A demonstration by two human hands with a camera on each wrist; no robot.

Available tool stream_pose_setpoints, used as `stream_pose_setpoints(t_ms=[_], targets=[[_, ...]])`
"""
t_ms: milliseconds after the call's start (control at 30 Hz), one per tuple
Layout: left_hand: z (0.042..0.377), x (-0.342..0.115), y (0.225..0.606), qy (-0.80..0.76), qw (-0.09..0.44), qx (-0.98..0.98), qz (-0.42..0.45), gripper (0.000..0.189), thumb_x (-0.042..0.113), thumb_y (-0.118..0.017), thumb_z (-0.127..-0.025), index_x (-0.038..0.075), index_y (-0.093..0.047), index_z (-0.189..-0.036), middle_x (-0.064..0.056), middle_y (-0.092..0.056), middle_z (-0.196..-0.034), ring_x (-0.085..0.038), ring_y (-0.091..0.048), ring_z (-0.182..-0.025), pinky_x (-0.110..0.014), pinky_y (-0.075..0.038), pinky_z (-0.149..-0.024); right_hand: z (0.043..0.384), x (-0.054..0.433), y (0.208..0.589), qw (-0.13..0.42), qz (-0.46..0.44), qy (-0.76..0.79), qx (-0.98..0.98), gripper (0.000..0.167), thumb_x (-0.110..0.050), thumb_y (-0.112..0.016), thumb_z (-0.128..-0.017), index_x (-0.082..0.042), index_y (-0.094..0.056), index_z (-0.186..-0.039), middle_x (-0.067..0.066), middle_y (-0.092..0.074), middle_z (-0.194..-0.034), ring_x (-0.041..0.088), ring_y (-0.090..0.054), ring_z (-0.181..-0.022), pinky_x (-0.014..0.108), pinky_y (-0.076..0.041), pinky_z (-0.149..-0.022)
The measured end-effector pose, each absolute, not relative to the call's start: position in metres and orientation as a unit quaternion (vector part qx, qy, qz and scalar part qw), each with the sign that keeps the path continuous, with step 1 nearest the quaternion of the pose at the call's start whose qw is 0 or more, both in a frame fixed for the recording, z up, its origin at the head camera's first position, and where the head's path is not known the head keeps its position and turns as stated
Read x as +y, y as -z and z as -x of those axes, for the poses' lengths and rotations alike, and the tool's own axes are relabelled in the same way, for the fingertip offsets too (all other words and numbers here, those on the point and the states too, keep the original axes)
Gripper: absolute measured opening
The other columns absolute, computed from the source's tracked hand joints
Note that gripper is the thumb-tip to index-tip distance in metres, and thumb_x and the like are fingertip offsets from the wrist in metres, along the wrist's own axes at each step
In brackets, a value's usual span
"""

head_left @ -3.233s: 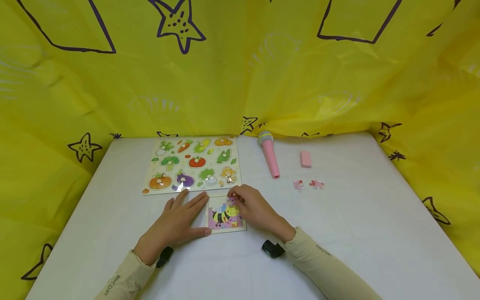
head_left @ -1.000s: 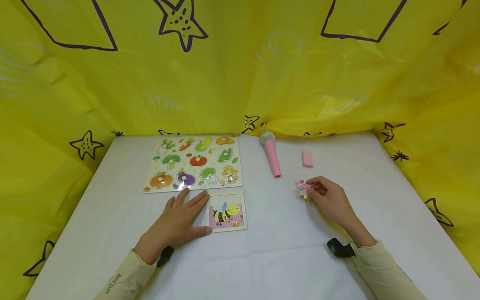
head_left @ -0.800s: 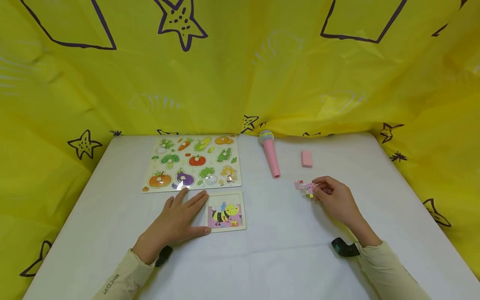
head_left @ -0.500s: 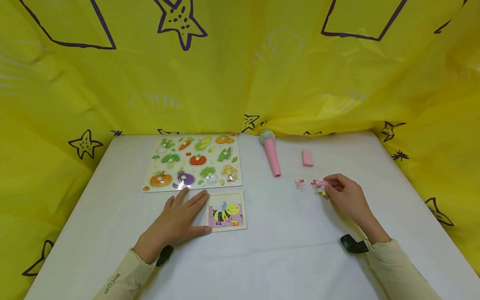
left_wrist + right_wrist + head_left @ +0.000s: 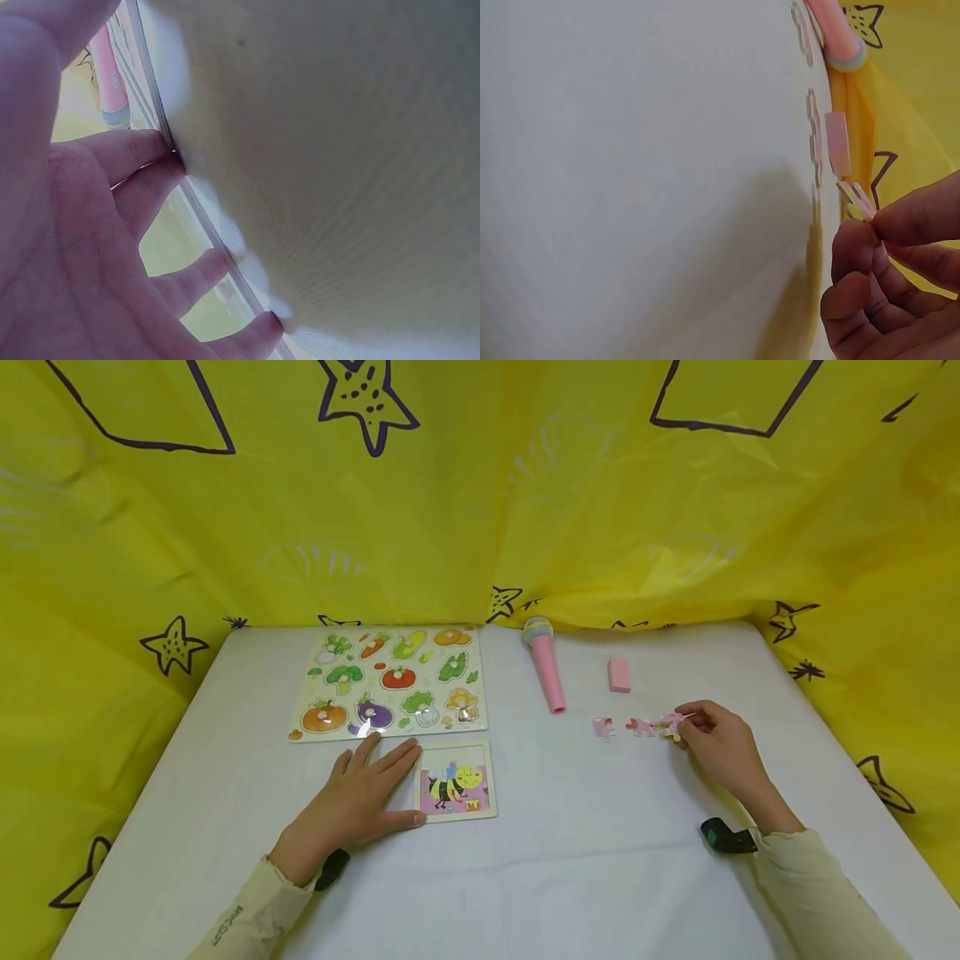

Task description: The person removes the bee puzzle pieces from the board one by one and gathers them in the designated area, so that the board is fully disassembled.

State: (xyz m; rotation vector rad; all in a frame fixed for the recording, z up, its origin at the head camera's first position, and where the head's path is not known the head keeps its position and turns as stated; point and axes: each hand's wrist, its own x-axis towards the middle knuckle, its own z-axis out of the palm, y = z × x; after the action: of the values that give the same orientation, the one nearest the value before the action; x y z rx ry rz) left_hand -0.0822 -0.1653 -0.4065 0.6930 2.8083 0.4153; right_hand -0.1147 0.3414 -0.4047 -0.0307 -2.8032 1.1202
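Observation:
My right hand [image 5: 726, 753] pinches a pink and yellow jigsaw piece [image 5: 670, 725] between thumb and fingers; the right wrist view shows the piece [image 5: 859, 199] at the fingertips. Left of it on the table lie two loose pink jigsaw pieces, one piece [image 5: 641, 727] nearer and another piece [image 5: 603, 728] farther. My left hand [image 5: 352, 806] rests flat with fingers spread. Its thumb and fingertips touch the left edge of a small framed bee jigsaw [image 5: 455, 785], whose top row shows bare backing. Its other fingertips reach the lower edge of a vegetable peg board [image 5: 390, 685].
A pink toy microphone [image 5: 547, 672] lies at the back middle. To its right is a pink block [image 5: 618, 675]. A white cloth covers the table [image 5: 562, 877], and a yellow patterned curtain [image 5: 450, 510] hangs behind and at both sides.
My right hand has lifted a piece from the bee jigsaw's upper right and carried it right, past the two loose pieces. My left hand has stayed in place.

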Motion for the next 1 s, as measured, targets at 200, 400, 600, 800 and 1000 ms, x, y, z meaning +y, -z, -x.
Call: stream_pose_setpoints(t_ms=[200,400,600,800,1000], targets=[[0.083,-0.165,0.405,-0.144,0.11,0.954,-0.238,0.093,0.056,-0.078,-0.094,0.011,-0.04,-0.167,-0.004,-0.037,-0.172,-0.051,-0.021,-0.156,-0.076,-0.022,-0.118,0.12,0.35,0.405,0.04,0.012,-0.361,-0.932,0.027,-0.006,-0.059,-0.105,0.01,-0.066,-0.126,0.017,-0.071,-0.094,0.009,-0.065,-0.069,0.023,-0.05,-0.059],[0.083,-0.165,0.404,-0.143,0.11,0.955,-0.237,0.093,0.055,-0.078,-0.094,0.011,-0.04,-0.167,-0.005,-0.038,-0.172,-0.051,-0.021,-0.156,-0.076,-0.022,-0.117,0.125,0.356,0.404,0.009,0.005,-0.347,-0.938,0.031,-0.005,-0.066,-0.102,0.012,-0.065,-0.128,0.017,-0.072,-0.098,0.011,-0.065,-0.073,0.023,-0.051,-0.062],[0.083,-0.165,0.405,-0.146,0.113,0.954,-0.235,0.094,0.056,-0.078,-0.094,0.011,-0.04,-0.167,-0.004,-0.037,-0.172,-0.051,-0.021,-0.156,-0.076,-0.022,-0.118,0.13,0.361,0.402,-0.008,-0.005,-0.312,-0.95,0.033,-0.009,-0.07,-0.102,0.011,-0.067,-0.127,0.022,-0.072,-0.104,0.027,-0.065,-0.087,0.033,-0.051,-0.07],[0.082,-0.165,0.403,-0.146,0.115,0.955,-0.231,0.094,0.056,-0.078,-0.094,0.012,-0.04,-0.167,-0.004,-0.037,-0.172,-0.051,-0.021,-0.156,-0.076,-0.022,-0.118,0.132,0.361,0.401,-0.019,-0.009,-0.299,-0.954,0.033,-0.009,-0.07,-0.102,0.012,-0.067,-0.127,0.024,-0.071,-0.105,0.038,-0.065,-0.094,0.04,-0.05,-0.074],[0.081,-0.165,0.402,-0.147,0.112,0.954,-0.235,0.093,0.056,-0.078,-0.094,0.011,-0.04,-0.167,-0.005,-0.037,-0.172,-0.051,-0.021,-0.156,-0.076,-0.022,-0.117,0.131,0.361,0.401,-0.034,-0.011,-0.292,-0.956,0.032,-0.009,-0.069,-0.102,0.012,-0.066,-0.127,0.028,-0.069,-0.106,0.042,-0.064,-0.096,0.045,-0.05,-0.078]])
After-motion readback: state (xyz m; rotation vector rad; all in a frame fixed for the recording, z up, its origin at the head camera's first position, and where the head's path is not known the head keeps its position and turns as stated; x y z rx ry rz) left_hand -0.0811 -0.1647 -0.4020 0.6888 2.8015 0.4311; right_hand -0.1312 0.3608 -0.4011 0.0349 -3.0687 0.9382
